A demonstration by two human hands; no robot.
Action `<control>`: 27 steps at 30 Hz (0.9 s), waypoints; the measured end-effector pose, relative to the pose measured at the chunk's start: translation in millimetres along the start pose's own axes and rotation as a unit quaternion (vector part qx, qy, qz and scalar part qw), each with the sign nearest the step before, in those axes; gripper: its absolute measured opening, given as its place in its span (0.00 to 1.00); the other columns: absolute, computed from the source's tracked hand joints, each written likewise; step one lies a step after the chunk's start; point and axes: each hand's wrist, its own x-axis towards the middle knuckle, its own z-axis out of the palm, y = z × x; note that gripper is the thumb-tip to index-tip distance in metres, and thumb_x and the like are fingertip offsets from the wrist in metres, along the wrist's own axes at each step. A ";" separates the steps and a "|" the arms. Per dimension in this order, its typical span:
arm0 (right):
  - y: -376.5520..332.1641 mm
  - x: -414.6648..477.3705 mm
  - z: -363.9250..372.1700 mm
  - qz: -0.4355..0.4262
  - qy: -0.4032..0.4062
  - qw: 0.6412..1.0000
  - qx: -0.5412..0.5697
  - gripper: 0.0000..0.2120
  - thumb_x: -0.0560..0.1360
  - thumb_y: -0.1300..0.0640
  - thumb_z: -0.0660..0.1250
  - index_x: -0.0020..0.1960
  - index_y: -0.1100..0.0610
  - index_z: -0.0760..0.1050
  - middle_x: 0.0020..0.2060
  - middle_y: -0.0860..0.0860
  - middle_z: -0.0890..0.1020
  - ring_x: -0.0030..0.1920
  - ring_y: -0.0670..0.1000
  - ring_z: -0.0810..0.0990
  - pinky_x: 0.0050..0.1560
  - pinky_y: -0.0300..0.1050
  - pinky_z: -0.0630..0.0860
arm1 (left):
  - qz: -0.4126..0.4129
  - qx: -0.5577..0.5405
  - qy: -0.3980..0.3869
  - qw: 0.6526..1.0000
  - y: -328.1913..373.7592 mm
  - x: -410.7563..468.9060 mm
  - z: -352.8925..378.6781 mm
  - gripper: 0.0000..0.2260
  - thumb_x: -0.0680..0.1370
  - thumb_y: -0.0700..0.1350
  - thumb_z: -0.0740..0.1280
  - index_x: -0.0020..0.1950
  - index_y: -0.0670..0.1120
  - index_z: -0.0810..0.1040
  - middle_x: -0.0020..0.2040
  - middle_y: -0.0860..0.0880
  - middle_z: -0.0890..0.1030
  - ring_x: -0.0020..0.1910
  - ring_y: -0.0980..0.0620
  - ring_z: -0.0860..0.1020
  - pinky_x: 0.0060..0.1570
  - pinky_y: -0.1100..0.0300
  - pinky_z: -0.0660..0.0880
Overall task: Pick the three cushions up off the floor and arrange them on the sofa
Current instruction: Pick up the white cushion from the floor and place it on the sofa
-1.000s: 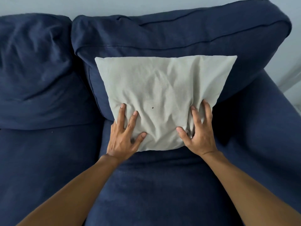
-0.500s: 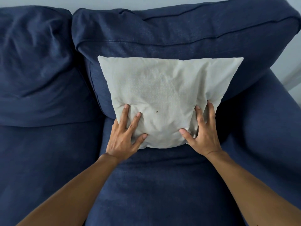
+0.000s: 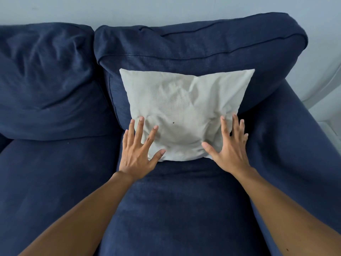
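Note:
A pale grey cushion [image 3: 184, 108] with a small dark spot leans upright against the right back pillow of the dark blue sofa [image 3: 175, 209], its lower edge on the seat. My left hand [image 3: 138, 154] lies flat over the cushion's lower left corner, fingers spread. At the lower right corner my right hand [image 3: 228, 150] is spread flat too, palm against the fabric. Neither hand grips the cushion. No other cushion and no floor are in view.
The sofa's left back pillow [image 3: 46, 80] and left seat [image 3: 46, 182] are bare. The padded right armrest [image 3: 299, 154] runs along the right side. A pale wall [image 3: 166, 8] stands behind, and a white surface [image 3: 328, 89] shows at the far right.
Both hands went from pressing with curled fingers into the cushion's lower corners to lying flat with fingers spread. The view has pulled back and tilted, showing more of the sofa's back.

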 end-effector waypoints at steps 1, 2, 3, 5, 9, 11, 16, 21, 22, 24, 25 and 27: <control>-3.2 -3.9 -5.5 -0.003 -0.005 1.000 -0.010 0.49 0.72 0.24 0.57 0.81 0.38 0.34 0.82 0.52 0.37 0.81 0.64 0.36 0.72 0.78 0.46 | 0.001 0.003 -0.003 1.000 3.9 -1.6 -4.4 0.34 0.80 0.65 0.62 0.83 0.56 0.55 0.84 0.42 0.48 0.82 0.36 0.46 0.74 0.30 0.57; -6.9 -8.7 -11.6 -0.006 -0.010 1.000 -0.023 0.48 0.72 0.22 0.55 0.81 0.38 0.33 0.82 0.52 0.38 0.81 0.64 0.37 0.72 0.78 0.47 | 0.001 0.008 -0.006 1.000 8.8 -4.2 -9.8 0.34 0.80 0.65 0.62 0.83 0.55 0.56 0.84 0.42 0.48 0.82 0.37 0.46 0.74 0.30 0.58; -9.4 -11.6 -15.8 -0.008 -0.018 0.999 -0.037 0.48 0.72 0.22 0.54 0.81 0.38 0.33 0.82 0.52 0.38 0.81 0.64 0.37 0.73 0.77 0.47 | 0.001 0.015 -0.013 1.000 12.5 -5.8 -13.4 0.34 0.80 0.65 0.62 0.83 0.55 0.57 0.84 0.42 0.48 0.82 0.37 0.46 0.74 0.31 0.58; -14.1 -17.8 -23.5 -0.007 -0.039 0.997 -0.064 0.48 0.72 0.21 0.54 0.80 0.38 0.32 0.82 0.52 0.39 0.81 0.63 0.37 0.74 0.76 0.48 | -0.010 0.039 -0.036 0.999 20.7 -9.4 -21.9 0.35 0.80 0.67 0.61 0.83 0.55 0.56 0.84 0.43 0.46 0.82 0.38 0.45 0.74 0.32 0.57; -25.9 -37.8 -47.6 -0.006 -0.081 0.992 -0.099 0.49 0.72 0.22 0.53 0.81 0.40 0.33 0.82 0.51 0.38 0.81 0.61 0.36 0.76 0.73 0.48 | -0.036 0.088 -0.089 0.991 44.4 -21.6 -47.1 0.36 0.79 0.71 0.55 0.84 0.59 0.49 0.84 0.46 0.42 0.82 0.39 0.42 0.77 0.34 0.52; -33.5 -47.7 -60.2 -0.005 -0.094 0.989 -0.112 0.49 0.72 0.21 0.51 0.81 0.41 0.33 0.82 0.50 0.38 0.81 0.61 0.36 0.76 0.73 0.48 | -0.046 0.103 -0.111 0.987 56.2 -28.0 -62.4 0.36 0.79 0.73 0.50 0.83 0.60 0.47 0.84 0.48 0.40 0.82 0.39 0.40 0.78 0.36 0.49; -50.3 -70.7 -90.9 -0.010 -0.119 0.983 -0.140 0.49 0.71 0.19 0.49 0.81 0.40 0.34 0.82 0.49 0.37 0.81 0.61 0.36 0.76 0.73 0.48 | -0.062 0.117 -0.162 0.978 82.9 -42.0 -99.9 0.37 0.77 0.75 0.41 0.82 0.62 0.41 0.82 0.51 0.33 0.81 0.42 0.35 0.79 0.39 0.43; -68.4 -94.1 -121.9 -0.011 -0.150 0.976 -0.156 0.49 0.69 0.18 0.47 0.81 0.39 0.33 0.82 0.48 0.36 0.81 0.61 0.35 0.76 0.74 0.46 | -0.076 0.139 -0.197 0.968 103.7 -57.9 -141.1 0.37 0.77 0.75 0.41 0.83 0.61 0.42 0.83 0.49 0.34 0.81 0.40 0.35 0.78 0.38 0.41; -72.3 -99.1 -128.1 -0.011 -0.157 0.974 -0.161 0.49 0.69 0.17 0.47 0.81 0.39 0.33 0.82 0.48 0.36 0.81 0.61 0.35 0.76 0.74 0.46 | -0.078 0.141 -0.203 0.966 107.5 -62.1 -149.2 0.37 0.76 0.75 0.40 0.83 0.61 0.41 0.83 0.49 0.34 0.81 0.41 0.35 0.78 0.38 0.41; -81.1 -108.8 -139.6 -0.008 -0.172 0.971 -0.167 0.50 0.69 0.17 0.47 0.81 0.38 0.33 0.82 0.48 0.36 0.81 0.61 0.35 0.75 0.74 0.46 | -0.086 0.145 -0.213 0.962 113.7 -71.1 -165.0 0.38 0.75 0.76 0.39 0.82 0.61 0.40 0.83 0.49 0.34 0.81 0.41 0.35 0.78 0.37 0.40; -85.8 -114.6 -145.8 -0.006 -0.179 0.969 -0.170 0.50 0.69 0.17 0.47 0.81 0.38 0.34 0.81 0.47 0.35 0.81 0.61 0.35 0.75 0.75 0.45 | -0.091 0.148 -0.217 0.961 117.0 -76.3 -172.9 0.38 0.75 0.76 0.38 0.82 0.61 0.39 0.82 0.50 0.33 0.81 0.41 0.35 0.78 0.37 0.39; -95.7 -126.1 -156.3 -0.004 -0.192 0.966 -0.174 0.50 0.68 0.17 0.47 0.81 0.38 0.34 0.82 0.47 0.36 0.80 0.61 0.35 0.75 0.75 0.45 | -0.104 0.149 -0.233 0.955 122.7 -87.3 -188.4 0.38 0.75 0.76 0.39 0.82 0.61 0.38 0.82 0.50 0.33 0.81 0.41 0.34 0.78 0.36 0.38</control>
